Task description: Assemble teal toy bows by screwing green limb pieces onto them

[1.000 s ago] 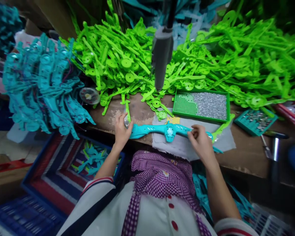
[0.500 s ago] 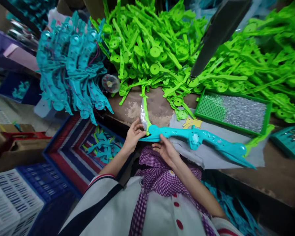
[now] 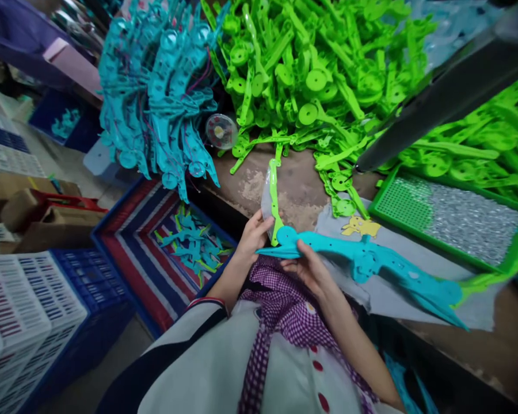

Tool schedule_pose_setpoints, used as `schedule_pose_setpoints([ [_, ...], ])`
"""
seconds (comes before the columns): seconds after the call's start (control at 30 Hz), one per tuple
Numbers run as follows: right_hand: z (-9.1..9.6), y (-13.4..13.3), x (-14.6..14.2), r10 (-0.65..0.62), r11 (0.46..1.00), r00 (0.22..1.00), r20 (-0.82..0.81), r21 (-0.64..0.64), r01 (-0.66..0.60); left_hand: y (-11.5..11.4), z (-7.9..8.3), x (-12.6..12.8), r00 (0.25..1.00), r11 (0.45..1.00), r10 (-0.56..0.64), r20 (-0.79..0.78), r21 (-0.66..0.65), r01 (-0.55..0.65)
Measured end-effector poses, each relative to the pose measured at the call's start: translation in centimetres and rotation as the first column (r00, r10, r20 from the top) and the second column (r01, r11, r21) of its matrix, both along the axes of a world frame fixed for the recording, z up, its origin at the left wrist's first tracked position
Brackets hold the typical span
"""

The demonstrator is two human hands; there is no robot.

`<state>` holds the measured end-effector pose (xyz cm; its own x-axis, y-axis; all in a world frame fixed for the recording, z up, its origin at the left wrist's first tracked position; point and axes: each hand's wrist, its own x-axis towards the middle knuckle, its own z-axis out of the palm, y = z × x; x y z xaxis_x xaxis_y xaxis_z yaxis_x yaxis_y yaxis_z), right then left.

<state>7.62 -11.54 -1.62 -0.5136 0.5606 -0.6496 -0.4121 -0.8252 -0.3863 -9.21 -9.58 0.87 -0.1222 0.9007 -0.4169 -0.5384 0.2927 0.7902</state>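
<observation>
A long teal plastic bow-shaped body (image 3: 334, 244) lies across the front of the bench, partly over a grey cloth. A bright green arm (image 3: 273, 192) joins its left end and points away from me, with a clear, shiny strip along its left side. Another green arm (image 3: 486, 282) sticks out at the right end. My left hand (image 3: 251, 238) is closed at the base of the left arm, thumb and fingers pinching it by the joint. My right hand (image 3: 309, 269) grips the teal body just right of that joint, thumb on top and fingers underneath.
Green arms (image 3: 302, 80) are heaped at the back, teal bodies (image 3: 159, 98) at back left. A green tray (image 3: 377, 204) of small metal pieces stands on the right. A dark bar (image 3: 435, 92) slants overhead. Finished-looking teal-green pieces lie in a striped-lined bin (image 3: 125, 241) at left.
My view has turned, so the bench things sit further right. My left thumb is a little higher along the green arm. My right hand keeps its grip on the teal body.
</observation>
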Motion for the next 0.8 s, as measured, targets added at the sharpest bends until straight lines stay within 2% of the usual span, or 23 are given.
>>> schedule_pose_setpoints([
  [0.1, 0.1, -0.2, -0.4, -0.04, 0.999, 0.999, -0.023, -0.017, 0.039, 0.1, 0.0, 0.2, 0.998, 0.998, 0.067, -0.015, -0.022, -0.067],
  [0.23, 0.5, -0.2, -1.3, -0.175, 0.984, 0.985, -0.005, -0.014, 0.175, 0.8, 0.1, 0.5, 0.976, 0.972, 0.219, 0.014, -0.092, -0.216],
  [0.3, 0.5, -0.1, -1.4, -0.187, 0.982, 0.982, -0.012, -0.028, 0.186, 1.0, 0.2, 0.5, 0.967, 0.963, 0.251, 0.032, -0.106, -0.247],
  [0.43, -0.2, 0.0, -0.6, -0.06, 0.997, 0.997, -0.05, -0.054, 0.058, 1.1, 0.0, 0.4, 0.964, 0.961, 0.264, 0.018, -0.086, -0.262],
  [0.53, -0.6, -0.1, -0.4, 0.015, 1.0, 1.0, 0.005, 0.002, -0.015, 0.8, -0.3, 0.3, 0.967, 0.963, 0.253, 0.001, -0.094, -0.252],
  [0.6, -0.4, 0.0, -0.8, -0.046, 0.998, 0.995, 0.084, 0.039, 0.043, 0.7, -0.4, 0.2, 0.974, 0.966, 0.228, 0.005, -0.125, -0.226],
  [0.7, 0.2, 0.4, -1.7, -0.198, 0.98, 0.966, 0.167, 0.039, 0.194, 1.1, -0.4, 0.3, 0.973, 0.957, 0.232, 0.012, -0.182, -0.226],
  [0.77, 0.6, 0.7, -1.9, -0.177, 0.984, 0.97, 0.165, 0.024, 0.176, 1.6, -0.3, 0.4, 0.968, 0.947, 0.25, 0.007, -0.212, -0.243],
  [0.8, 0.7, 0.8, -1.7, -0.118, 0.993, 0.982, 0.146, 0.025, 0.115, 1.9, -0.3, 0.5, 0.967, 0.942, 0.255, 0.001, -0.227, -0.248],
])
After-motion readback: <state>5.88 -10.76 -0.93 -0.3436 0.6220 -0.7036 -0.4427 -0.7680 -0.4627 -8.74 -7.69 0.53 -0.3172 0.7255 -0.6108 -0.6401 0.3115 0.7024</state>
